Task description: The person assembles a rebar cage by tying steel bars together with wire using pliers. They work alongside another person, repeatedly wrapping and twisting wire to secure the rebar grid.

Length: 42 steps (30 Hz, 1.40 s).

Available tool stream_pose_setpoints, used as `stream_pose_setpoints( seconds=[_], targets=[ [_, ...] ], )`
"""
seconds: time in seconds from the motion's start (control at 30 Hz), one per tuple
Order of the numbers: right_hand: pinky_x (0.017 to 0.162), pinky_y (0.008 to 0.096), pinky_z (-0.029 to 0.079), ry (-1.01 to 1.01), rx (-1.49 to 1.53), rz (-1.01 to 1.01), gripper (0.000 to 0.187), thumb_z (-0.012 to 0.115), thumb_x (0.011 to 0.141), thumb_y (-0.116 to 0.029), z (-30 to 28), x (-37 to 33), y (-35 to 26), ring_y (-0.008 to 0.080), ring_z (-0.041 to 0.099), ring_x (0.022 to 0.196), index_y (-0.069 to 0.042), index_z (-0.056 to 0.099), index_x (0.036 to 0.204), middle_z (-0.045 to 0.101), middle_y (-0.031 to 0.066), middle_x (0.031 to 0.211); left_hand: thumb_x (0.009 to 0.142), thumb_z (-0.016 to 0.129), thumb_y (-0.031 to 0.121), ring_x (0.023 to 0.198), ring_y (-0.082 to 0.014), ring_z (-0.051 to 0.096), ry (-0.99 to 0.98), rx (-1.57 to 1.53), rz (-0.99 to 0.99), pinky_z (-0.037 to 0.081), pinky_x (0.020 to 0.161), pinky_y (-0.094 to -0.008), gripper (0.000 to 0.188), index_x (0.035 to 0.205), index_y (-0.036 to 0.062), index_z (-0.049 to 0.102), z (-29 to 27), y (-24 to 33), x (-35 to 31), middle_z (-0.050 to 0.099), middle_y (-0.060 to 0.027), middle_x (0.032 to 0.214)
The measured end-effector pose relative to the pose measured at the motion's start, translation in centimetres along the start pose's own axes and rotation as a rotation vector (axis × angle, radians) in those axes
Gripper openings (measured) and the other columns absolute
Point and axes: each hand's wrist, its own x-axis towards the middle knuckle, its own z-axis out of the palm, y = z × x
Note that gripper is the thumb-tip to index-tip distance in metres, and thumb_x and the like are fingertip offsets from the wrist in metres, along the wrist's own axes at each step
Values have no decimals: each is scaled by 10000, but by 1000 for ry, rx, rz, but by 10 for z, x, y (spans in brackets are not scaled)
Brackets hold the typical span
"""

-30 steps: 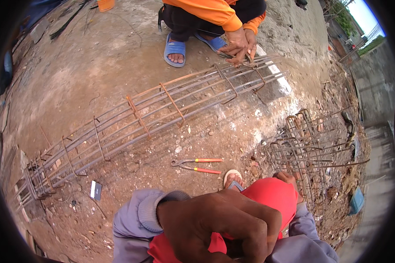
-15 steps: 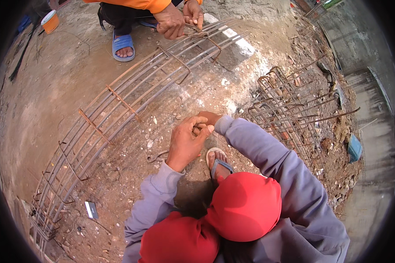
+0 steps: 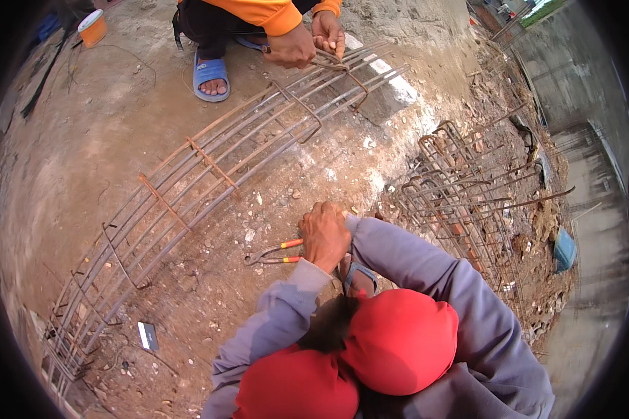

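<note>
My left hand (image 3: 325, 236) is above the ground in front of my knees, its back up and its fingers curled down over my right hand. Whatever its fingers hold is hidden. Most of my right hand (image 3: 344, 215) lies behind the left, so its fingers do not show. Pincers (image 3: 265, 255) with orange-and-yellow grips lie on the dirt beside my left hand, their grip ends passing out of sight below it. Beyond my hands stretches a long rebar cage (image 3: 220, 157) with square stirrups, bent by the lens.
A crouching person's hand (image 3: 291, 47) works a metal tool at the cage's far end. Rusty bars and stirrups (image 3: 461, 174) are heaped at right by a concrete wall (image 3: 580, 91). A small dark-and-white card (image 3: 147, 336) lies at lower left; an orange bucket (image 3: 92, 29) stands far left.
My left hand has turned from palm-side showing to back up and come down over my right hand. More of the pincers' grips shows. The view has shifted slightly.
</note>
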Motion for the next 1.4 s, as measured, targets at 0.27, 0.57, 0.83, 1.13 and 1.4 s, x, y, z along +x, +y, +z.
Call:
stream_pose_setpoints(
  seconds=[0.27,0.57,0.83,1.13,1.4],
  targets=[
    [732,481,532,-14,132,9,283,680,855,-310,-9,11,3,414,691,845,-60,654,985,695,213,868,968,610,143,913,-441,616,66,-30,124,462,797,-527,154,921,-4,604,0,-5,-18,626,-231,955],
    [714,461,527,170,26,63,286,686,863,-328,-2,6,6,387,692,812,-72,664,988,689,190,838,967,600,82,836,-444,607,93,-90,119,462,739,-544,126,892,-7,552,14,-11,-26,606,-215,891],
    [768,467,560,112,277,140,265,719,841,-259,-4,22,-1,407,714,893,-90,716,1045,734,190,908,973,624,141,767,-447,644,-41,-227,16,487,695,-520,135,935,14,600,-1,-20,-21,658,-206,795],
    [680,485,555,372,483,-97,223,674,879,-151,0,-48,-74,413,710,746,5,660,1038,701,219,783,886,702,275,762,-375,693,-663,637,43,528,687,-472,235,920,43,696,-32,-103,0,704,-195,809],
    [543,299,497,-100,1106,-51,414,736,942,-411,-29,-46,-138,99,697,653,-3,667,920,675,49,696,896,671,300,874,-360,722,-841,505,-248,557,737,-436,264,1016,67,704,-41,-134,22,734,-202,947]
  ],
)
